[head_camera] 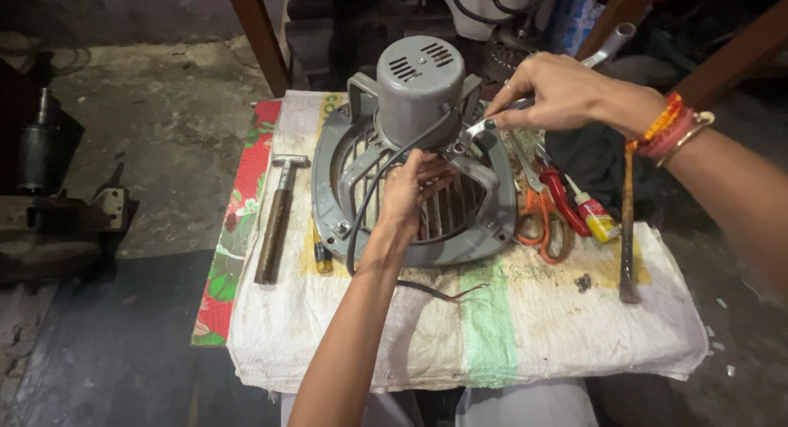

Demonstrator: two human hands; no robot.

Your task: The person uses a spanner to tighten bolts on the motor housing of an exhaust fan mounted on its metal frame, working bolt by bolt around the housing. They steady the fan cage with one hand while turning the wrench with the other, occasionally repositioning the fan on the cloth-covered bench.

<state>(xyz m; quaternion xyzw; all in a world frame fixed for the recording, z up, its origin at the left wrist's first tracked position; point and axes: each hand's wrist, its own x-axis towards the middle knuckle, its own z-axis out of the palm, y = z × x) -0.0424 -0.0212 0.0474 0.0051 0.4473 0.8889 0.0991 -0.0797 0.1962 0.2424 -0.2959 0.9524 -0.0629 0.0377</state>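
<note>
Work on a grey exhaust fan [414,160] sits partway along, as far as we can judge: the fan lies face down on the desk [525,328], its round motor housing [420,86] still seated on the four arms of the frame, and its black cable [373,197] already loose, the bare end trailing over the cloth towards us. Our left hand [410,189] reaches in from below and curls its fingers through the grille bars, gripping the frame to steady it. Our right hand [558,91] comes in from the right, closed around a small metal spanner [480,130] whose head meets the bracket beside the motor; we judge that a fastening there is being turned, and the other fastenings remain. The fan body looks like smooth moulded plastic or painted metal, with slotted vents on the motor cap and thin parallel ribs in the grille. A coarse woven sack, white with a green stripe and stained, covers the desk. To the left lies a hammer [275,218] with a rusty handle; to the right, orange-handled scissors [542,222], red-handled pliers [562,193], a small glue tube [593,214] and a long chisel [628,230].
</note>
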